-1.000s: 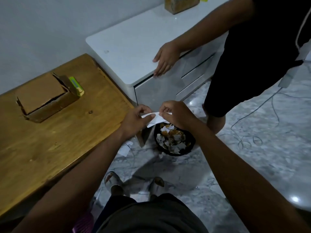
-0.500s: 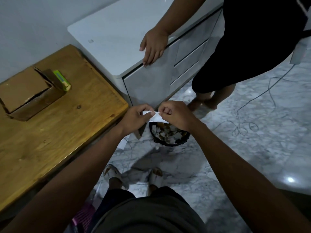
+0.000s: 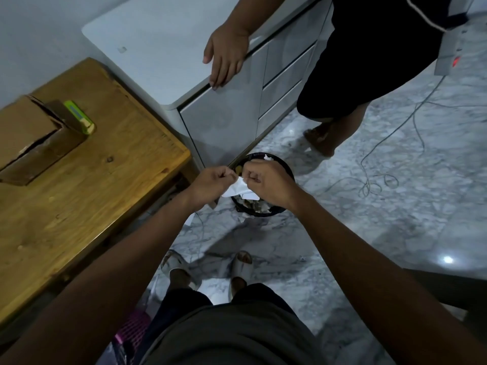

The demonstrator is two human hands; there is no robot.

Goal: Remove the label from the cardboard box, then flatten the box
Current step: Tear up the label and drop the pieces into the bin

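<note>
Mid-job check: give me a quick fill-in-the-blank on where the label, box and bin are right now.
1. Both hands, left hand and right hand, pinch the white ____ above the bin.
2. The black bin stands on the ____.
3. The cardboard box lies on the wooden ____.

Missing words: label; floor; table

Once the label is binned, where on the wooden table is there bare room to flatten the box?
The wooden table is bare across its near and right part, from the cardboard box to its right edge. Its far left corner is crowded by the box and a green item. The white cabinet top is bare left of the other person's hand.
</note>
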